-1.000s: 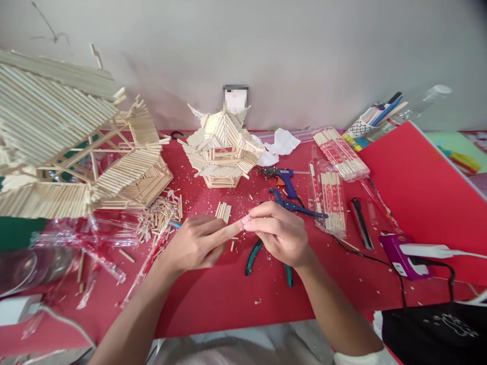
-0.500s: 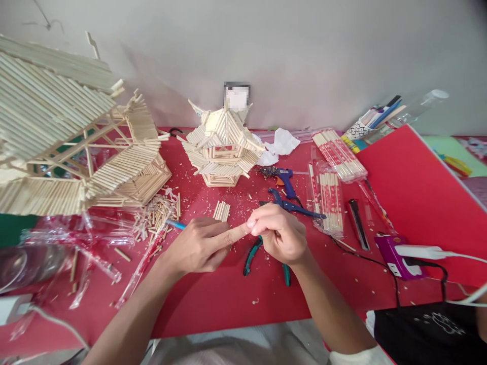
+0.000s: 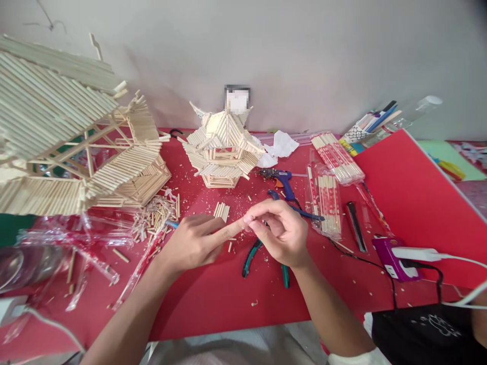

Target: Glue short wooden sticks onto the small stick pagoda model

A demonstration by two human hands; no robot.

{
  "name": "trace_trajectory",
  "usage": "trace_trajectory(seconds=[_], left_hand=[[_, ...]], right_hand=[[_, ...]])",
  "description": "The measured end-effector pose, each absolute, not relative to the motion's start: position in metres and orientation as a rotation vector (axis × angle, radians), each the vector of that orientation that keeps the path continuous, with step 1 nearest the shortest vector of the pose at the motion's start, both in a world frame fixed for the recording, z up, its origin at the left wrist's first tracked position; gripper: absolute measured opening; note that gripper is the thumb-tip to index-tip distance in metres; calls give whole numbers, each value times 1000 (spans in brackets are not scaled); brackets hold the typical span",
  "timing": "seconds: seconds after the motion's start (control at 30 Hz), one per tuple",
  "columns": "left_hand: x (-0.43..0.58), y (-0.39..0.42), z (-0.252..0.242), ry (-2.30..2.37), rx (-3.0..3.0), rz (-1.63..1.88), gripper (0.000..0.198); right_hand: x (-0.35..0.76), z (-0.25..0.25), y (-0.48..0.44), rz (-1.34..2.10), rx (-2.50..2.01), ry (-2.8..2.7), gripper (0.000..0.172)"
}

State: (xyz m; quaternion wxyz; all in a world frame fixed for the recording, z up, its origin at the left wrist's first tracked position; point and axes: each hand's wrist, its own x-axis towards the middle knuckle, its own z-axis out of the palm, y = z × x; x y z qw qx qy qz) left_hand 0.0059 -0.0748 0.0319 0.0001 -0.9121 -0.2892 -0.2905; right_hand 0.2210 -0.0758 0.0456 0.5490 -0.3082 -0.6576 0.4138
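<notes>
My left hand (image 3: 196,242) is over the red table with its index finger stretched out to the right and nothing visible in it. The other fingers are partly hidden beneath. My right hand (image 3: 281,230) pinches the tip of that index finger between thumb and fingertips; whether anything small lies between them is hidden. Under my right hand lie green-handled pliers (image 3: 251,258), partly covered. Several short wooden sticks (image 3: 221,211) lie side by side just beyond my hands. A blue rod (image 3: 172,223) shows behind my left hand. Farther back stands a small stick-built pavilion (image 3: 222,152).
A larger stick-built structure (image 3: 57,101) fills the left side, near cut stick pieces (image 3: 152,215) and plastic wrappers (image 3: 95,235). Rightward lie a blue glue gun (image 3: 285,185), packaged chopsticks (image 3: 329,203), a box cutter (image 3: 356,225), a purple power adapter (image 3: 395,258) and a red board (image 3: 422,203).
My right hand's fingers have loosened and spread somewhat, while still meeting my left index fingertip. Both hands have shifted slightly left, and my left hand covers more of the blue rod.
</notes>
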Motion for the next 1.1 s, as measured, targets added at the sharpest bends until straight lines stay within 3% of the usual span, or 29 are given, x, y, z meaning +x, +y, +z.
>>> trace_trajectory(seconds=[0.1, 0.27, 0.87, 1.1], left_hand=[[4, -74, 34, -966, -2725, -791, 74], [4, -74, 36, -1019, -2665, -647, 78], [11, -76, 27, -1092, -2808, -699, 81], [9, -75, 24, -1117, -2812, -696, 79]], right_hand=[[217, 49, -73, 1251, -834, -1415, 12], [213, 38, -67, 1401, -932, -1170, 16], [211, 34, -68, 1397, -923, -1104, 13], [214, 41, -68, 1428, -923, -1116, 20]])
